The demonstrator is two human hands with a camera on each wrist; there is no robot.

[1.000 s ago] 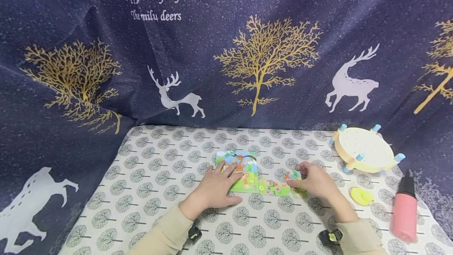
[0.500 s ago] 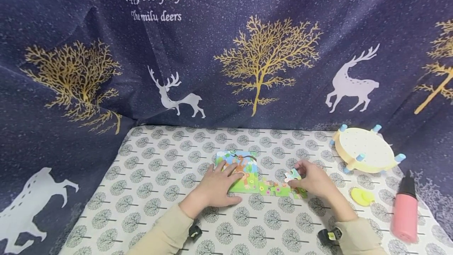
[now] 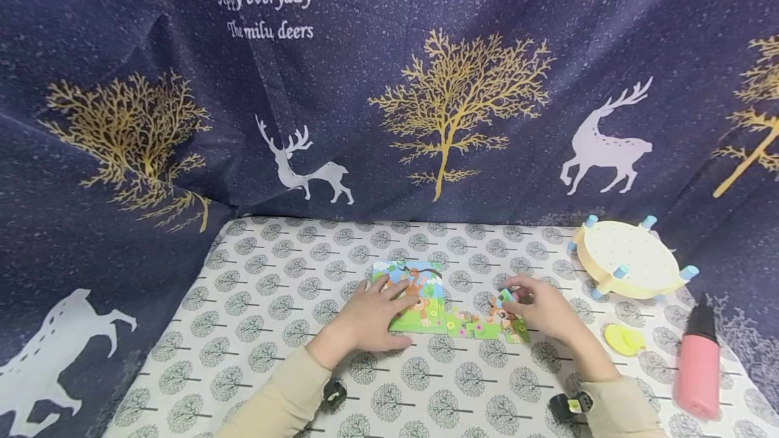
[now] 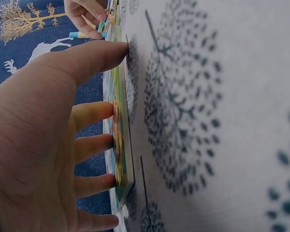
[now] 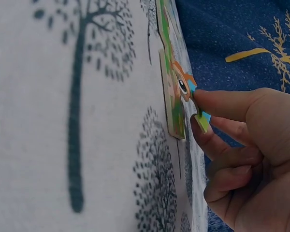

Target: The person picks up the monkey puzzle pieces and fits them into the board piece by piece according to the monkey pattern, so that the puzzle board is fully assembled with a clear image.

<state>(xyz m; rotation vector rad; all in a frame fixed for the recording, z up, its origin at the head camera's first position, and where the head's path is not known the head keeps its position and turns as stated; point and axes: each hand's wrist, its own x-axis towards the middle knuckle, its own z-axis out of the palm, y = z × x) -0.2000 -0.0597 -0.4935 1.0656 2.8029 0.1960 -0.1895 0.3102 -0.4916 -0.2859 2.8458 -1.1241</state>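
Observation:
My left hand (image 3: 368,320) rests with spread, straight fingers on a rectangular picture board (image 3: 431,282) showing a cartoon monkey; the left wrist view shows the fingertips on its face and the thumb near its edge. Right of it, a short row of joined jigsaw pieces (image 3: 485,329) lies along the board's lower edge. At that row's right end, my right hand (image 3: 540,309) pinches a jigsaw piece between thumb and finger. This jigsaw piece (image 5: 183,86) carries orange, an eye and some blue; it is tilted against or just over the row, and contact is unclear.
A cream round stool-like toy (image 3: 627,255) with blue-tipped legs lies at the back right. Before it are a yellow rounded object (image 3: 623,339) and a pink bottle (image 3: 697,370) with a black nozzle. A dark curtain (image 3: 487,5) hangs behind the tree-print tablecloth (image 3: 292,316).
The jigsaw piece in my right hand was tilted with a pale, shiny face half a second ago; now it is turned and its eye shows. My left hand stays on the board.

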